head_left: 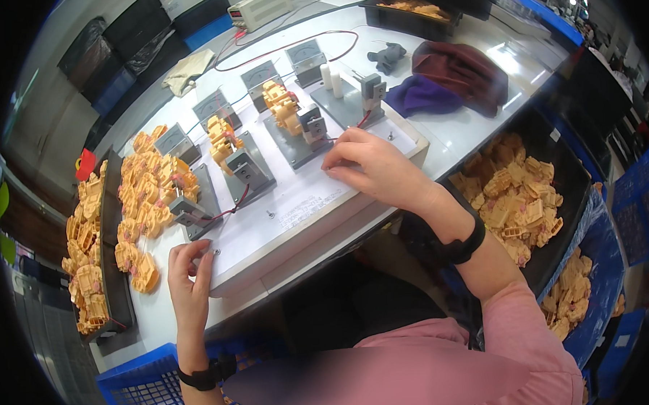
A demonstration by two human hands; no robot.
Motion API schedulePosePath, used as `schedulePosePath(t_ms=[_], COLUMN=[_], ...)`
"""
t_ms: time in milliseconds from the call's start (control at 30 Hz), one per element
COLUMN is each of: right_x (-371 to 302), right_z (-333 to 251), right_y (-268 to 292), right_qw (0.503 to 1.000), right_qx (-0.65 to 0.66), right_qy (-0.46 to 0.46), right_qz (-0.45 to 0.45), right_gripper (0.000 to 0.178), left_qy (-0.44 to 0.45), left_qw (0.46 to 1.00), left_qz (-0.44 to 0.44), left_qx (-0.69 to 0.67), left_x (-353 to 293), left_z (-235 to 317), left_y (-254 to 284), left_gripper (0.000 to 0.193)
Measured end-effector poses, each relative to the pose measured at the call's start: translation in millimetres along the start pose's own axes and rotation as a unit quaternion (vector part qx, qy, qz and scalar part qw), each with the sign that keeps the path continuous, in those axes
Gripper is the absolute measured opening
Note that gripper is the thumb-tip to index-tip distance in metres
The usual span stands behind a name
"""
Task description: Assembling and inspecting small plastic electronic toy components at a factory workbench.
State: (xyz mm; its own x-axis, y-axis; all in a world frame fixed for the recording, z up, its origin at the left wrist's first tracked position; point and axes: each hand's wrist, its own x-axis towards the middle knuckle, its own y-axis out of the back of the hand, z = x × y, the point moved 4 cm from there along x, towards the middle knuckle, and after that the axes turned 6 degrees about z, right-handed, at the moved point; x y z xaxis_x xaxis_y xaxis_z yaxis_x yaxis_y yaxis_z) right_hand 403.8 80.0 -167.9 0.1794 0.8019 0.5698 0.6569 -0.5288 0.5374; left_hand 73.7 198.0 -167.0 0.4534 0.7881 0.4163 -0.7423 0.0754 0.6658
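Observation:
My left hand [189,275] is at the front left corner of a white test board [304,236], fingers bent with a gap to the thumb. Its thumb tip is beside a small metal toggle switch [216,252]. Over the board's front right part, my right hand [372,169] has its fingers and thumb drawn together; whatever is between them is hidden. Three grey clamp fixtures hold yellow plastic parts: left [186,181], middle [222,140] and right [283,106]. A fourth fixture [342,107] carries two white posts and no yellow part.
Analog meters [263,81] line the board's back. Yellow parts [146,185] lie heaped at left beside a filled black tray [114,284]. Dark red and purple cloths [460,73] lie at back right. A black bin [577,184] of parts stands at right, a blue basket [141,388] below left.

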Motion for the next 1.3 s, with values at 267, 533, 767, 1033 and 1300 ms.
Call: schedulePosePath(t_ms=[267, 533, 767, 1033, 1300], right_x=[0, 1, 2, 0, 1], right_z=[-4, -6, -8, -11, -12], right_y=[2, 4, 2, 4, 1], right_qw=[0.998, 0.999, 1.000, 0.998, 0.996], right_qx=[0.042, 0.023, 0.015, 0.006, 0.011], right_qy=[-0.035, -0.041, -0.017, -0.054, -0.079], right_qz=[-0.007, -0.024, -0.013, -0.013, -0.038], right_gripper=[0.011, 0.011, 0.011, 0.011, 0.013], left_qy=[0.009, 0.024, 0.030, 0.001, 0.006], left_qw=[1.000, 0.999, 0.999, 0.999, 1.000], left_qz=[0.001, 0.000, 0.009, 0.001, 0.001], left_qx=[-0.023, -0.026, -0.040, -0.034, -0.026], left_x=[-1, -1, -1, -1, -1], left_z=[-1, -1, -3, -5, -5], left_y=[-2, 0, 0, -2, 0], left_gripper=[0.020, 0.020, 0.020, 0.021, 0.020])
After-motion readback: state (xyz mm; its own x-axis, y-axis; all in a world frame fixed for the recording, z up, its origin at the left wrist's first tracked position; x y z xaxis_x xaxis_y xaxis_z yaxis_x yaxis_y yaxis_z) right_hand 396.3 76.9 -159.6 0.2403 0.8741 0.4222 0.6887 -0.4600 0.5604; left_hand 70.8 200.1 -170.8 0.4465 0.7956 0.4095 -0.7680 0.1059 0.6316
